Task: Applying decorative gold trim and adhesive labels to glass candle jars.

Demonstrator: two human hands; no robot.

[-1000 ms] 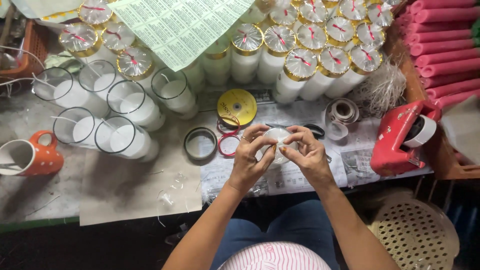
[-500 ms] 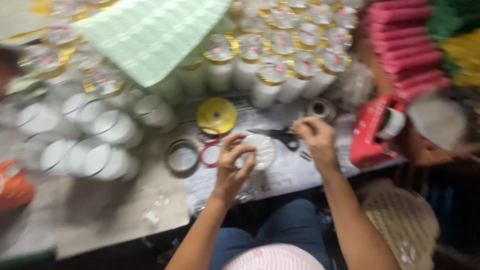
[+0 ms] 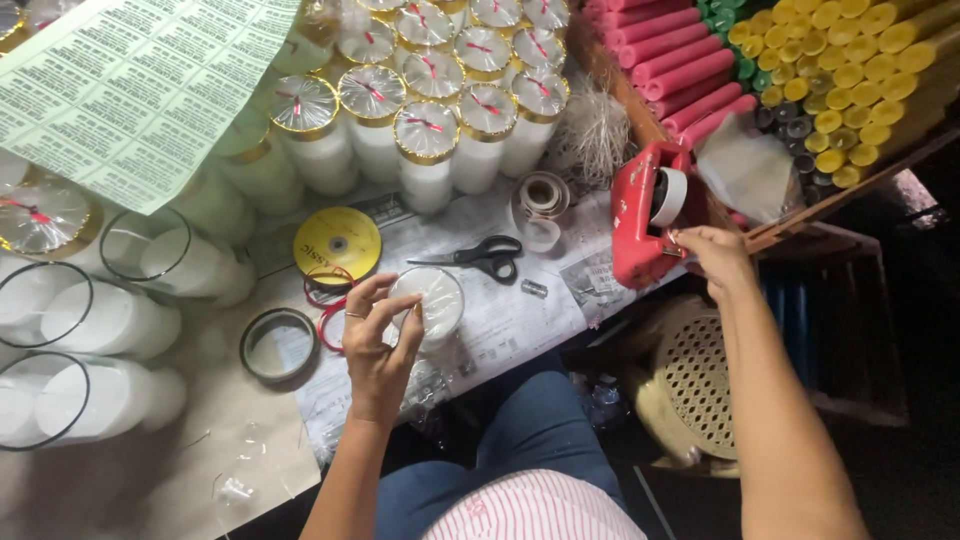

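Observation:
My left hand (image 3: 378,338) grips a white glass candle (image 3: 428,302) wrapped in clear film, holding it upright on the newspaper-covered table (image 3: 520,310). My right hand (image 3: 712,257) has reached out to the right and pinches the tape end at the lower front of a red tape dispenser (image 3: 645,212) with a white roll. Black scissors (image 3: 478,256) lie between the two hands. A yellow ribbon spool (image 3: 337,243) and red loops of ribbon (image 3: 328,300) sit just left of the candle.
Finished candles with foil tops (image 3: 428,130) stand at the back. Open white glass candles (image 3: 95,320) crowd the left. A green label sheet (image 3: 130,90) hangs over them. Pink candle sticks (image 3: 680,60) and yellow ones (image 3: 850,50) fill a crate at right. A woven stool (image 3: 700,380) stands below.
My right hand left the candle and travelled right to the red tape dispenser. My left hand stayed on the candle. The view swung to the right.

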